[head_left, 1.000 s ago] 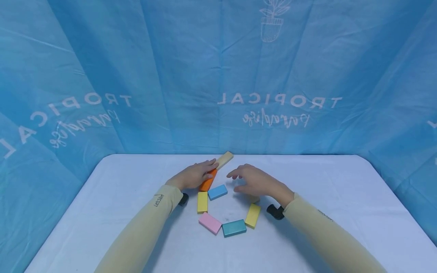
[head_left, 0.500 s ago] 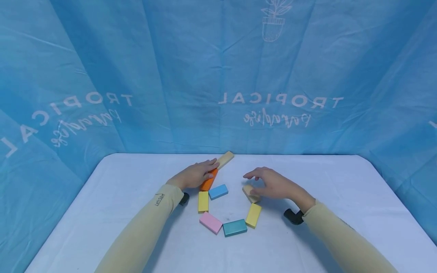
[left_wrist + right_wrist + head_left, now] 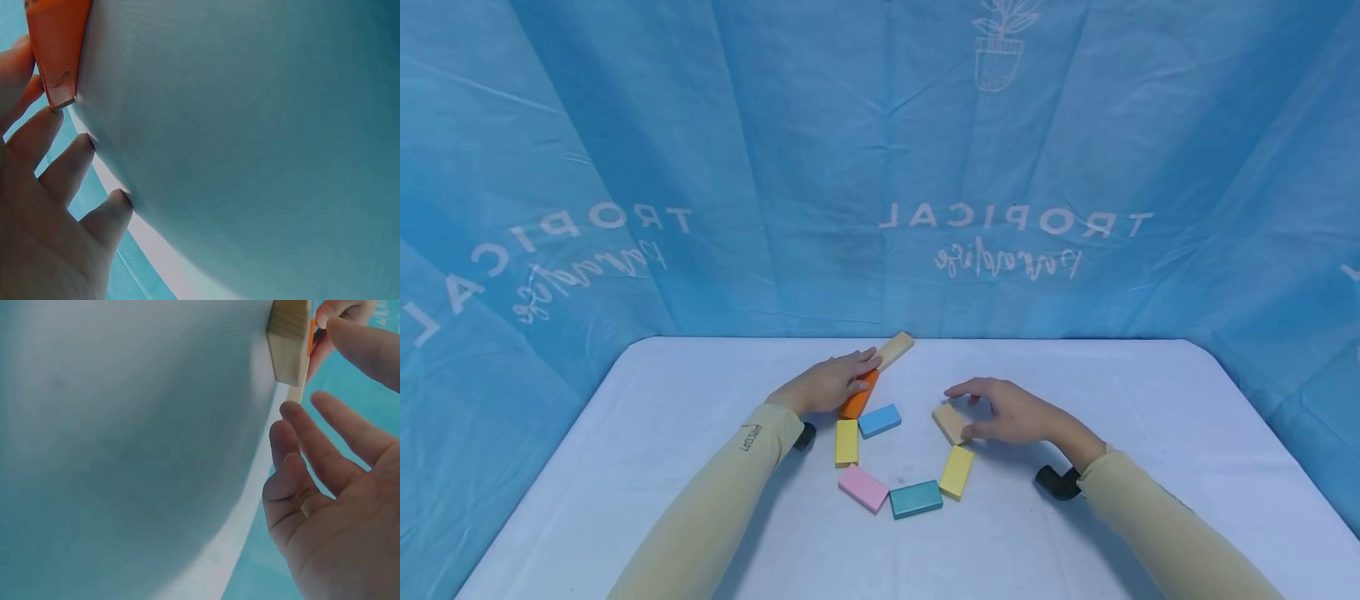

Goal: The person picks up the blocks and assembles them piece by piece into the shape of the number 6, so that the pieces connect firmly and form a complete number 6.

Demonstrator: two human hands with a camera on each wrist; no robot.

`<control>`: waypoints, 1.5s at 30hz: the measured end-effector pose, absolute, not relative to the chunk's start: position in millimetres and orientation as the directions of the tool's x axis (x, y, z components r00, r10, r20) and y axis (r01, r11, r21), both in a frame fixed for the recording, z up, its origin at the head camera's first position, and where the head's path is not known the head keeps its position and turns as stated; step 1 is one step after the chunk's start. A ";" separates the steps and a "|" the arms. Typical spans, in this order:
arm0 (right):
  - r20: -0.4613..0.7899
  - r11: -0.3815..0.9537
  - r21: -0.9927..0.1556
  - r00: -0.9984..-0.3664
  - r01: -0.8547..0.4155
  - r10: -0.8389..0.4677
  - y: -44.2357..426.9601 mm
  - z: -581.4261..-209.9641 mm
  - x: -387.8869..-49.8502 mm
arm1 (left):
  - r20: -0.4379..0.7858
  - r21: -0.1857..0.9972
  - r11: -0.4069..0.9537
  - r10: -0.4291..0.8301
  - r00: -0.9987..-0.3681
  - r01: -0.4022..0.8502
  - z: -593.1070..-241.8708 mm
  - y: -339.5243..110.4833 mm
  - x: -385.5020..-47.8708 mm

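In the head view, my left hand (image 3: 827,385) rests on an orange block (image 3: 859,398), fingertips reaching to a long pale wooden block (image 3: 895,350) at its far end. The left wrist view has the orange block (image 3: 57,56) beside the thumb and fingertips, its end face bare. My right hand (image 3: 1011,410) hovers beside a small wooden block (image 3: 950,423), fingers extended and thumb tip close to the block's right edge; contact cannot be told. From the right wrist, that wooden block (image 3: 289,344) stands apart from the spread fingers.
A ring of blocks continues on the white table (image 3: 700,500): yellow (image 3: 846,442), pink (image 3: 862,488), teal (image 3: 916,500) and a second yellow block (image 3: 957,472). A blue block (image 3: 880,421) lies inside the ring. A blue curtain (image 3: 820,167) hangs behind the table.
My right hand has moved right and slightly nearer, uncovering the small wooden block, which now lies at the far end of the right yellow block. The left hand has stayed in place.
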State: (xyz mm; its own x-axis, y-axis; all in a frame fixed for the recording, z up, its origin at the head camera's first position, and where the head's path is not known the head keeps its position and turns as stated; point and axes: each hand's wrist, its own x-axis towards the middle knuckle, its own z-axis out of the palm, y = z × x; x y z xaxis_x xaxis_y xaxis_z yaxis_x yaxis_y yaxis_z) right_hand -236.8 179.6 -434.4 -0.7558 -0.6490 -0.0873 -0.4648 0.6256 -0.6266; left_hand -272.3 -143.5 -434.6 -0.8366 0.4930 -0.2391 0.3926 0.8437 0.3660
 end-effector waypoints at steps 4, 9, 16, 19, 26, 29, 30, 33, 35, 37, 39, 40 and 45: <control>-0.105 0.610 -0.650 -0.741 -0.453 -0.663 181.6 -436.7 -237.5 | -0.235 0.361 0.843 0.495 -0.836 0.398 -434.9 -143.6 -272.7; -0.112 0.605 -0.642 -0.723 -0.470 -0.681 181.2 -437.3 -238.9 | -0.228 0.362 0.841 0.498 -0.837 0.402 -435.2 -143.6 -272.8; -0.139 0.618 -0.631 -0.716 -0.468 -0.684 178.3 -437.1 -241.0 | -0.222 0.368 0.835 0.506 -0.833 0.409 -436.3 -144.0 -273.2; -0.149 0.629 -0.616 -0.714 -0.474 -0.684 177.4 -437.2 -241.7 | -0.222 0.370 0.834 0.506 -0.833 0.408 -436.8 -144.4 -273.5; -0.156 0.641 -0.589 -0.709 -0.492 -0.687 175.5 -435.0 -241.4 | -0.225 0.373 0.836 0.503 -0.834 0.403 -438.5 -144.4 -273.8; -0.157 0.644 -0.586 -0.711 -0.491 -0.685 175.2 -434.5 -241.7 | -0.226 0.373 0.837 0.501 -0.835 0.401 -438.8 -144.6 -274.0; -0.157 0.646 -0.586 -0.713 -0.490 -0.683 175.2 -434.4 -241.8 | -0.226 0.374 0.836 0.501 -0.835 0.401 -438.9 -144.7 -274.0; -0.161 0.652 -0.587 -0.720 -0.480 -0.675 175.7 -434.8 -242.4 | -0.225 0.377 0.835 0.502 -0.835 0.401 -439.1 -144.8 -274.2; -0.162 0.658 -0.588 -0.728 -0.471 -0.666 176.2 -435.0 -242.7 | -0.225 0.374 0.835 0.503 -0.834 0.403 -439.2 -144.7 -274.3; -0.163 0.662 -0.591 -0.735 -0.462 -0.658 176.7 -435.2 -243.0 | -0.224 0.370 0.836 0.504 -0.834 0.405 -439.2 -144.6 -274.4; -0.159 0.664 -0.592 -0.741 -0.457 -0.652 177.1 -435.1 -243.5 | -0.224 0.365 0.837 0.503 -0.835 0.407 -439.2 -144.5 -274.6; -0.157 0.665 -0.592 -0.744 -0.455 -0.649 177.3 -435.1 -243.8 | -0.223 0.364 0.837 0.503 -0.835 0.408 -439.3 -144.5 -274.6; -0.136 0.646 -0.606 -0.739 -0.464 -0.659 177.2 -434.6 -245.0 | -0.226 0.366 0.840 0.497 -0.838 0.400 -439.8 -144.7 -273.9</control>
State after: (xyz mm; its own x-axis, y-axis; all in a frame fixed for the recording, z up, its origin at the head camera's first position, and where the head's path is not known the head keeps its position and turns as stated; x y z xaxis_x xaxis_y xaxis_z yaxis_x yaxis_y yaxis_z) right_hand -245.0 177.2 -434.6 -0.7394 -0.6593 -0.1361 -0.4641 0.6457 -0.6064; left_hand -273.9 -144.7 -439.8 -0.8378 0.4970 -0.2261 0.3996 0.8403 0.3663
